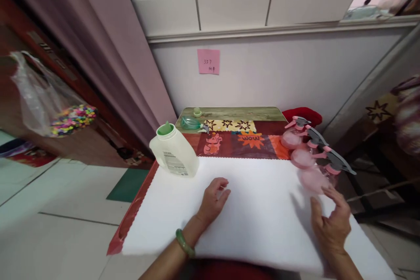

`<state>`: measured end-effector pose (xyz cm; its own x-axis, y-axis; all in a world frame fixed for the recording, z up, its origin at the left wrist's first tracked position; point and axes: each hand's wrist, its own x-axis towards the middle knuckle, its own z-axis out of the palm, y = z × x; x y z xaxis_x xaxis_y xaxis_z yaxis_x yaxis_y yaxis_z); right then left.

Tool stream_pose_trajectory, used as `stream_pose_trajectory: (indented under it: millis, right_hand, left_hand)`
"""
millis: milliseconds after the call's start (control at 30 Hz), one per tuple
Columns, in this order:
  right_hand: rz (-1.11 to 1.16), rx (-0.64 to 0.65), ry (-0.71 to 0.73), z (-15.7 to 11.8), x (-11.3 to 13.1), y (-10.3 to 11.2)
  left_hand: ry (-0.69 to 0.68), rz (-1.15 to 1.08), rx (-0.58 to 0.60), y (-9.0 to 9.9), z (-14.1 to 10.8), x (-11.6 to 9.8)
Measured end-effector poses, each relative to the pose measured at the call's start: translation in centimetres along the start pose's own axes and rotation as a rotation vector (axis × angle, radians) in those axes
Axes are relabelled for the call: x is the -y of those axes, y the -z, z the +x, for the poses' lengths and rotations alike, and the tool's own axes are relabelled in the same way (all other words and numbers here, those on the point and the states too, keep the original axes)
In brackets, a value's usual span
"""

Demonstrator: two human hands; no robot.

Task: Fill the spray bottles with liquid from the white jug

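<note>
My left hand hovers over the white cloth with fingers loosely curled, thumb apart, and nothing in it. To its upper left stands a whitish plastic jug with a green spout at its uncapped mouth. My right hand is open, thumb and fingers spread, just in front of the nearest pink spray bottle; whether a fingertip touches it I cannot tell. Behind that are a second spray bottle and a third spray bottle, all with grey and pink trigger heads.
A clear green spray bottle lies on its side at the table's back, near a small green cap. A red cloth item sits at the back right. At left, a plastic bag of colourful bits hangs on the door.
</note>
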<state>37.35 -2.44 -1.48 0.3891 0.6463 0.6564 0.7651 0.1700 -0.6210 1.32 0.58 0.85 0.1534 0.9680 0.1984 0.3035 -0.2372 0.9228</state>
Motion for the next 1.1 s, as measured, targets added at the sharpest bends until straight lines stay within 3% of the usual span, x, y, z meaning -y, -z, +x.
stream_pose_trajectory:
  millis: [67,167,333,467,567,667,767,867,1000,1100]
  right_hand:
    - [0.034,0.095,0.091,0.4,2.3,-1.6]
    - [0.141,0.274,0.159,2.5,6.6,-6.5]
    - [0.307,0.578,0.206,7.8,14.5,-19.2]
    - [0.077,0.811,0.224,11.0,19.6,-30.3]
    - [-0.001,0.87,0.248,12.3,22.1,-37.6]
    - [-0.082,0.916,0.26,13.0,23.7,-43.0]
    - [-0.187,0.972,0.26,13.2,24.6,-46.6]
    - [-0.271,1.031,0.277,13.0,24.9,-48.6]
    - [-0.308,1.066,0.321,12.5,25.2,-49.1]
    - [-0.302,1.04,0.328,12.4,25.6,-47.8]
  left_hand:
    - [-0.055,0.086,0.0,1.1,0.8,0.7]
    - [-0.109,0.2,0.033,1.5,1.9,1.9]
    - [-0.153,0.363,0.085,0.5,2.1,2.8]
    - [-0.184,0.564,0.122,0.2,1.9,3.1]
    - [-0.191,0.572,0.117,0.0,1.9,3.8]
    - [-0.194,0.587,0.127,-0.6,2.1,5.3]
    - [-0.223,0.634,0.125,-1.8,2.1,7.3]
    - [-0.241,0.65,0.11,-2.9,2.1,8.9]
    - [-0.231,0.637,0.117,-3.6,2.0,9.6]
    - [-0.208,0.606,0.137,-3.3,2.1,8.9]
